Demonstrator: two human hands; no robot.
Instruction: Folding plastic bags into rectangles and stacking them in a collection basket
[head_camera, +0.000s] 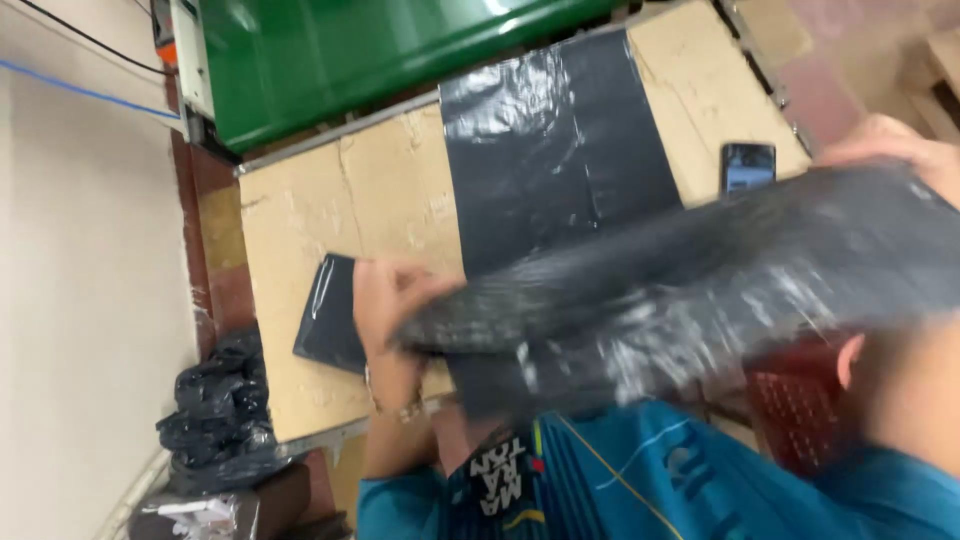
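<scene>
My work surface is a table (300, 330) topped with worn brown cardboard, its metal edge showing along the near and far sides. A wide strip of black plastic sheet (555, 140) lies flat across its middle. A small folded black bag (330, 315) rests left of it, a phone (747, 166) to the right.

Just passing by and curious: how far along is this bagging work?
Done: one flat dark packet lies on the cardboard-covered table. In hand: the left hand and right hand hold a long black plastic bag above it, blurred. Left: a black plastic sheet lies spread out, unused.
</scene>
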